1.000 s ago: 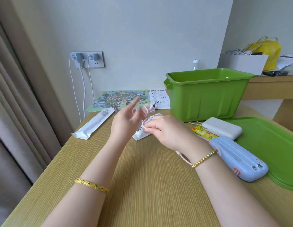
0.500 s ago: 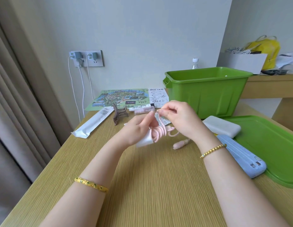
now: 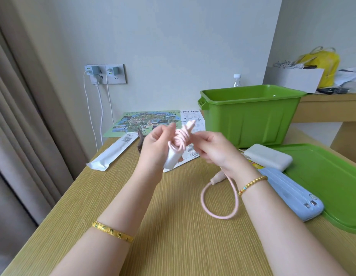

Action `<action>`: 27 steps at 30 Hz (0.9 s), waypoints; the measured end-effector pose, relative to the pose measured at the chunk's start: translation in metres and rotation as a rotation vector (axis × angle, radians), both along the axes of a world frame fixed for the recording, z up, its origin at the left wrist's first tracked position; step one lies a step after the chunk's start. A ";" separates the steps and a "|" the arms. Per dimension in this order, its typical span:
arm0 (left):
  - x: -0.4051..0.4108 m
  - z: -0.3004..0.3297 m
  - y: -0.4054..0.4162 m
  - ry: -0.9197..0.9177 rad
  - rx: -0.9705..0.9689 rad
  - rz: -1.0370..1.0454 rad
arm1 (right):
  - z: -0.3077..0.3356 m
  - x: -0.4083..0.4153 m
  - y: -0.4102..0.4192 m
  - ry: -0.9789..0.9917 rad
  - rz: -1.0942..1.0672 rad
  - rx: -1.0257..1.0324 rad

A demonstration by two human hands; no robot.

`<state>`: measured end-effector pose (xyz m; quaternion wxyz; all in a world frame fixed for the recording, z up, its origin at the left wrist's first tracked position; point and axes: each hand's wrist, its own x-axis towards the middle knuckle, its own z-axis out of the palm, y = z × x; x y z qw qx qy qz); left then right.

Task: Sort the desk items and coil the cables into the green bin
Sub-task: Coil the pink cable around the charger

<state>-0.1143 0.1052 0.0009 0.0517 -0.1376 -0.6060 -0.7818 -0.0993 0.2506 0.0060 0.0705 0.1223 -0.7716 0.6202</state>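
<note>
My left hand (image 3: 155, 150) holds a white charger block with a pink cable (image 3: 180, 141) wound round it, above the middle of the wooden desk (image 3: 173, 226). My right hand (image 3: 215, 150) pinches the cable just right of the coil. The cable's loose end hangs below my right wrist in a loop (image 3: 219, 198) that lies on the desk. The green bin (image 3: 250, 116) stands open behind my right hand, and its green lid (image 3: 328, 180) lies flat at the right.
A white power bank (image 3: 267, 156) and a blue one (image 3: 290, 193) lie by the lid. A long white packet (image 3: 113, 152), a map sheet (image 3: 145, 122), printed papers and a brown clip sit at the back left. White cables hang from wall chargers (image 3: 102, 73).
Both hands have risen a little with the coil. The pink cable's free end has dropped from beside my right hand into a wide loop on the desk.
</note>
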 end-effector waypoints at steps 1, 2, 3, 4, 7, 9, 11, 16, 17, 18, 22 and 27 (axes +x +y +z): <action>-0.001 0.000 0.000 -0.035 0.031 0.045 | -0.002 0.000 -0.006 0.048 -0.037 0.098; -0.002 -0.001 0.000 -0.066 0.048 0.088 | -0.004 0.001 -0.011 0.110 -0.079 0.216; -0.004 -0.002 0.000 -0.092 0.045 0.134 | -0.007 0.001 -0.016 0.177 -0.107 0.360; -0.005 -0.004 0.001 -0.111 0.021 0.187 | -0.012 0.000 -0.019 0.226 -0.124 0.535; -0.008 -0.009 0.004 -0.122 -0.099 0.275 | -0.020 0.003 -0.025 0.259 -0.167 0.925; -0.009 -0.008 0.003 -0.154 -0.157 0.226 | -0.019 0.004 -0.024 0.265 -0.165 0.957; -0.011 -0.006 -0.001 -0.209 -0.197 0.146 | -0.016 0.005 -0.023 0.250 -0.159 0.921; -0.011 -0.003 -0.005 -0.172 -0.194 0.181 | -0.011 0.006 -0.018 0.178 -0.174 0.828; -0.011 -0.003 -0.006 -0.140 -0.194 0.234 | -0.010 0.006 -0.016 0.164 -0.169 0.802; -0.013 -0.002 -0.009 -0.110 -0.195 0.286 | -0.009 0.006 -0.014 0.154 -0.155 0.765; -0.024 -0.005 -0.022 -0.034 -0.452 0.515 | 0.000 0.013 -0.010 0.101 -0.077 0.537; -0.024 -0.017 -0.013 0.113 -0.971 0.399 | 0.005 0.012 -0.008 0.185 -0.090 0.411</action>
